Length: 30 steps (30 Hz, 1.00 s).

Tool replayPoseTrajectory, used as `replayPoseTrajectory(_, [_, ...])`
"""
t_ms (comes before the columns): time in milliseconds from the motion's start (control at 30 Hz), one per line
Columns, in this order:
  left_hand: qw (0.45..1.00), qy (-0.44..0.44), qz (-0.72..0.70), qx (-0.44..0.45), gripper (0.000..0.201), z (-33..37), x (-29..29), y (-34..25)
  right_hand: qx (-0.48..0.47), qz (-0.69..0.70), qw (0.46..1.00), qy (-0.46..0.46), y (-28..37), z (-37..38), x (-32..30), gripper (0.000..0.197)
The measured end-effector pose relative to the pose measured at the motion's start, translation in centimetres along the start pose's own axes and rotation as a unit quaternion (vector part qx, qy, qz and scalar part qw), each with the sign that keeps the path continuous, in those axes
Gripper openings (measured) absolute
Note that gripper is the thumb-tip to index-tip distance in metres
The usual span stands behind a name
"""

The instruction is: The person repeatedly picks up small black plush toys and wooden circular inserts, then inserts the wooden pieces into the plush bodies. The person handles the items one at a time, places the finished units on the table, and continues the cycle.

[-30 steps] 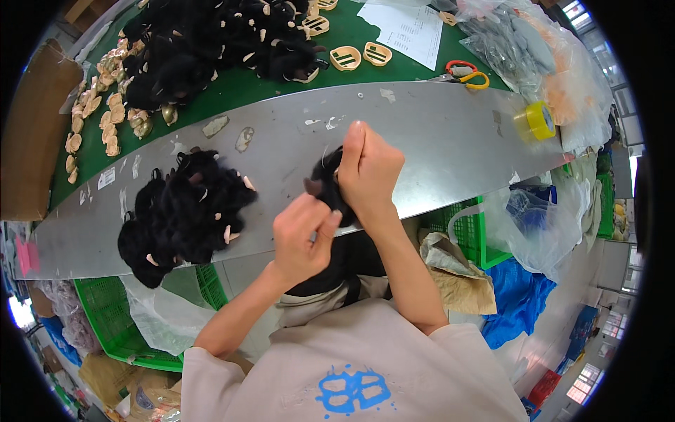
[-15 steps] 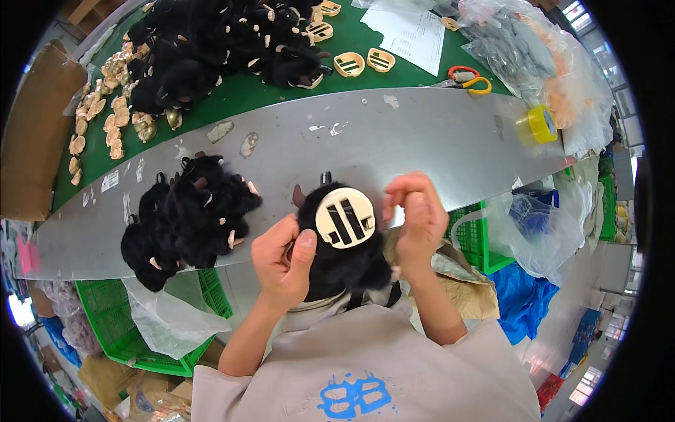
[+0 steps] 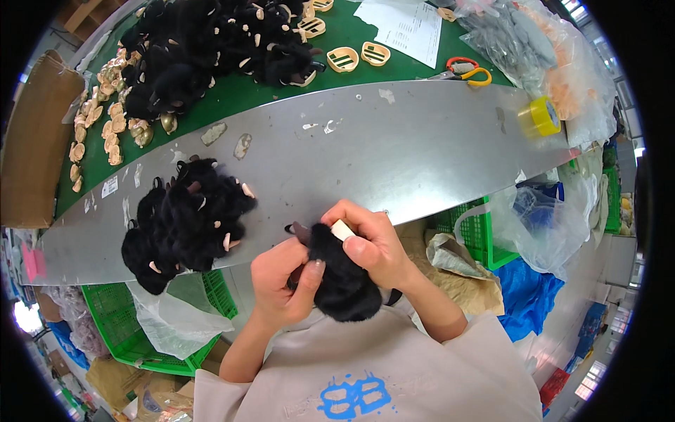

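1. Black plush piece (image 3: 348, 295), one, held at the near edge of the metal ledge (image 3: 422, 141). Long axis slants: brown horn (image 3: 301, 233) at the end toward the ledge, pointing away from the wearer and leftward; rounded end away from the ledge, near the shirt.
2. Left hand (image 3: 285, 278), near side of the ledge: fingers curled, gripping the plush by its left side.
3. Right hand (image 3: 373, 246), same side of the ledge: thumb and bent fingers closed on a cream plastic part (image 3: 342, 231) at the plush's upper end.
4. Green crate (image 3: 116, 330), below the ledge's left half: clear plastic sheeting (image 3: 169, 323) inside.
5. Second green crate (image 3: 485, 243), below the ledge's right half: clear bag (image 3: 562, 225) beside it; crate contents indistinct.
6. Cardboard box (image 3: 35, 141), beyond the ledge's left end: contents hidden.
7. Black plush heap (image 3: 186, 225), on the ledge's left half.
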<state>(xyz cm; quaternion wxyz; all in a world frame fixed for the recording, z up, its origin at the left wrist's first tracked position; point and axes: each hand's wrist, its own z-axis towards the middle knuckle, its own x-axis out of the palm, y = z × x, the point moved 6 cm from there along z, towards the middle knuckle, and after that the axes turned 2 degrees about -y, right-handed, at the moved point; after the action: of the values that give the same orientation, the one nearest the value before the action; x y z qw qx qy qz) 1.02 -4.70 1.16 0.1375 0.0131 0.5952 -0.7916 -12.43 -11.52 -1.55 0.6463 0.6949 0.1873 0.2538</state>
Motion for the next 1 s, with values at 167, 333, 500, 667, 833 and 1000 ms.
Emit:
replayPoseTrajectory(167, [0.998,-0.011,0.054,-0.012,0.008,0.1,0.4,-0.5,-0.019,0.027,0.997,-0.072,-0.4,-0.3,0.0,0.050])
replayPoseTrajectory(333, [0.993,-0.020,0.111,-0.014,0.008,0.0,0.4,-0.6,-0.019,0.041,0.992,-0.120,-0.5,-0.6,0.0,0.047])
replayPoseTrajectory(500, [0.983,-0.091,0.161,-0.020,0.006,-0.2,0.5,-0.9,-0.058,-0.103,0.979,-0.165,1.0,-0.4,-0.4,0.043])
replayPoseTrajectory(667, [0.956,-0.137,0.213,0.145,0.019,0.0,0.9,-2.2,-0.040,-0.166,0.973,-0.157,0.9,0.0,-0.2,0.040])
replayPoseTrajectory(833, [0.971,-0.066,0.196,0.123,0.022,1.0,1.3,-3.2,-0.056,-0.158,0.971,-0.169,1.2,-0.2,-0.4,0.042])
replayPoseTrajectory(1000, [0.990,-0.032,0.136,-0.015,0.013,1.6,1.2,-2.2,-0.169,-0.214,0.934,-0.229,1.6,-0.8,-0.4,0.043])
